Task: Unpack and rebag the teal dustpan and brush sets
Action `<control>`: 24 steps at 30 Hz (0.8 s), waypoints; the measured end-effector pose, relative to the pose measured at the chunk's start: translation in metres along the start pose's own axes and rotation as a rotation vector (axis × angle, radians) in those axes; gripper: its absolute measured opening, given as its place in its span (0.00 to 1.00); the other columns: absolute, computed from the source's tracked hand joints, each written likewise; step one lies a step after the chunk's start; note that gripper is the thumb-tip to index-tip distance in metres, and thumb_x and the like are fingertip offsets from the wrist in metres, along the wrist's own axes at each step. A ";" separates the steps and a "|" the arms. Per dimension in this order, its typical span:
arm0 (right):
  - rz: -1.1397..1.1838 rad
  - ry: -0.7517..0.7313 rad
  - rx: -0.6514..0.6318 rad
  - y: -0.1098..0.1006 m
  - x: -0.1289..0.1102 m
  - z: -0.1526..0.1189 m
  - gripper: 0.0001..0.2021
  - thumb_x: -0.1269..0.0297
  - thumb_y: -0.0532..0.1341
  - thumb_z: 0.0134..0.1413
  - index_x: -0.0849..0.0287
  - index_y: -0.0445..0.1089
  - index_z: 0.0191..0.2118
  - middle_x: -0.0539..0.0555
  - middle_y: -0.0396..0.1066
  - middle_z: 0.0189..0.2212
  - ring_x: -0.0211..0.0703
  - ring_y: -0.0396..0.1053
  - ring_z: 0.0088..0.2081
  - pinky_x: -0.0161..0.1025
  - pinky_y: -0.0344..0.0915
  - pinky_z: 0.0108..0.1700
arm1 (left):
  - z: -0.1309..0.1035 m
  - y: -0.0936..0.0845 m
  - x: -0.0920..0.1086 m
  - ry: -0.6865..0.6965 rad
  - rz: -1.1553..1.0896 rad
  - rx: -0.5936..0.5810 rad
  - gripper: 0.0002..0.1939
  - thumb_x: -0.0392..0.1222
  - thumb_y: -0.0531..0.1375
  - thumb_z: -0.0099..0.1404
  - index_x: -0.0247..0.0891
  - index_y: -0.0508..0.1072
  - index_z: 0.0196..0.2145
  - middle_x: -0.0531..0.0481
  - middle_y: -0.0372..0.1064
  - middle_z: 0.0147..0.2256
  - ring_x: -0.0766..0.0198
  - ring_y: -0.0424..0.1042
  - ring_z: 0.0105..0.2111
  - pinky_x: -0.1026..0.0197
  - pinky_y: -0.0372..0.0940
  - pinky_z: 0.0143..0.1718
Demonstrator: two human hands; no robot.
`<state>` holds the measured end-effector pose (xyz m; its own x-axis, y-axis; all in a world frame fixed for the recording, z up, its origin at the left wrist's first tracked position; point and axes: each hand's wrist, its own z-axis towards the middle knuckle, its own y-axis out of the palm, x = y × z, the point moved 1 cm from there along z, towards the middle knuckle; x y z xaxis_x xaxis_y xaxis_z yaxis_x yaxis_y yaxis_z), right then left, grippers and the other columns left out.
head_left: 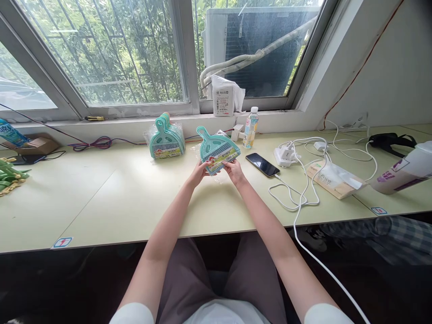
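Note:
Both my hands grip a teal mini dustpan and brush set point(216, 148) wrapped in clear plastic, with a yellow printed label across it. It is tilted, its looped handle pointing up and to the left. My left hand point(200, 173) pinches the lower left edge, and my right hand point(234, 172) pinches the lower right edge. A row of similar teal dustpan sets point(166, 138), also in plastic, stands to the left near the window wall.
On the right of the pale table point(135, 202) lie a phone point(262, 164), white cables point(300, 204), a power strip point(286, 155) and a tissue pack point(334, 177). Behind stands a drink bottle point(250, 128). A large cup point(405, 168) is far right; green bundled items point(11, 175) are far left.

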<state>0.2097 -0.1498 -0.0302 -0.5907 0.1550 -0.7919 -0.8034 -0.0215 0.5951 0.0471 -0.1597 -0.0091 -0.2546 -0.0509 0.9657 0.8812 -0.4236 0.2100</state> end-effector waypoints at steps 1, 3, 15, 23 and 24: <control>-0.005 0.001 0.003 0.000 0.000 0.000 0.20 0.75 0.66 0.40 0.57 0.67 0.43 0.53 0.76 0.38 0.47 0.73 0.47 0.46 0.69 0.54 | 0.000 0.000 0.000 -0.004 -0.006 0.001 0.28 0.44 0.59 0.58 0.40 0.59 0.55 0.41 0.69 0.51 0.55 0.78 0.34 0.54 0.72 0.34; -0.021 0.002 0.002 -0.001 0.000 0.001 0.19 0.74 0.66 0.40 0.57 0.68 0.42 0.53 0.76 0.38 0.48 0.73 0.47 0.47 0.69 0.54 | 0.000 0.000 0.001 -0.010 -0.014 0.002 0.28 0.43 0.59 0.58 0.40 0.59 0.55 0.41 0.69 0.51 0.55 0.78 0.34 0.54 0.72 0.34; -0.056 0.050 0.010 -0.003 -0.007 0.002 0.12 0.69 0.68 0.43 0.58 0.69 0.37 0.54 0.76 0.40 0.47 0.74 0.44 0.47 0.70 0.53 | -0.002 0.001 0.003 -0.013 0.000 -0.001 0.28 0.44 0.58 0.58 0.37 0.60 0.55 0.40 0.73 0.46 0.55 0.77 0.32 0.53 0.71 0.35; -0.372 0.089 0.197 -0.023 -0.020 0.010 0.08 0.65 0.57 0.58 0.60 0.71 0.32 0.57 0.76 0.30 0.47 0.76 0.34 0.51 0.73 0.47 | 0.005 -0.023 0.001 -0.070 -0.025 0.109 0.31 0.42 0.56 0.55 0.35 0.59 0.57 0.40 0.73 0.47 0.55 0.77 0.31 0.56 0.70 0.30; -0.462 0.032 0.258 -0.027 -0.023 0.010 0.08 0.66 0.56 0.58 0.60 0.71 0.32 0.57 0.76 0.30 0.47 0.76 0.34 0.52 0.72 0.47 | 0.006 -0.029 0.000 -0.085 -0.038 0.148 0.31 0.41 0.56 0.55 0.35 0.59 0.57 0.40 0.73 0.46 0.56 0.77 0.31 0.57 0.70 0.30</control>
<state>0.2458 -0.1430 -0.0272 -0.1846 0.0603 -0.9810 -0.9382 0.2864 0.1941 0.0239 -0.1416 -0.0145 -0.2600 0.0425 0.9647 0.9221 -0.2856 0.2611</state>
